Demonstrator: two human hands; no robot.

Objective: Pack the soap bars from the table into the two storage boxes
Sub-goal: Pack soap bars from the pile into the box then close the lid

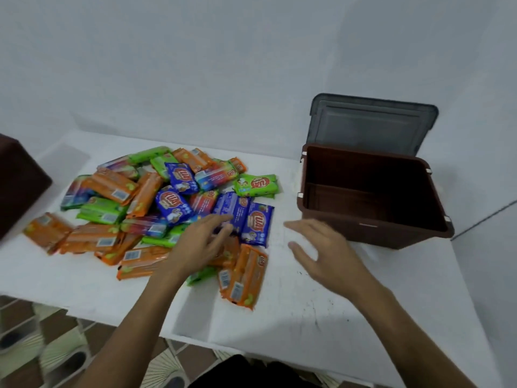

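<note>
Wrapped soap bars (pixel 145 203) in orange, green and blue lie heaped on a white worktop (pixel 279 317), with the left storage box (pixel 19 183) at the frame's edge. The left grip (pixel 201 242), fingers spread and holding nothing, reaches over blue packs; the right grip (pixel 324 253) hovers slack-fingered near the right storage box (pixel 363 228), its grey lid (pixel 372 124) raised
</note>
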